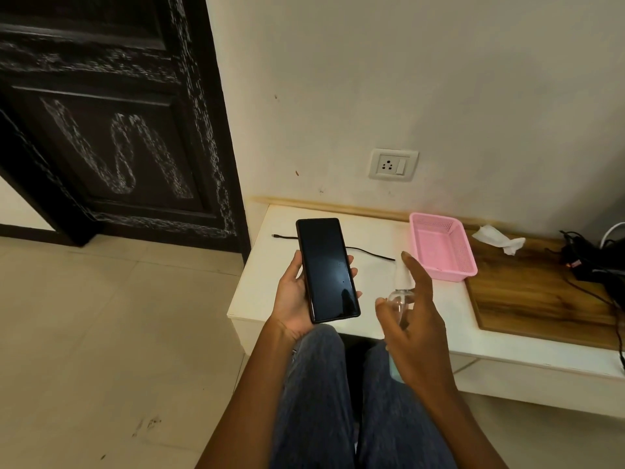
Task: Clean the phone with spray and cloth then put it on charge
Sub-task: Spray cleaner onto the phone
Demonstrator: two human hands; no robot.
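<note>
My left hand [293, 296] holds a black phone [327, 269] upright, its dark screen facing me, above the white table's left end. My right hand [416, 323] grips a small clear spray bottle [400, 292] just right of the phone, index finger raised over its white nozzle, which points toward the phone. A crumpled white cloth [500, 239] lies on the wooden part of the table at the back right. A black charging cable [368, 253] runs across the white tabletop behind the phone, its free plug end at the left.
A pink plastic basket [443, 247] stands on the white table [338, 228]. A wall socket [392, 164] sits above it. Black adapters and cords [588, 262] pile at the far right on the wood panel [541, 299]. A dark door [111, 130] is at left.
</note>
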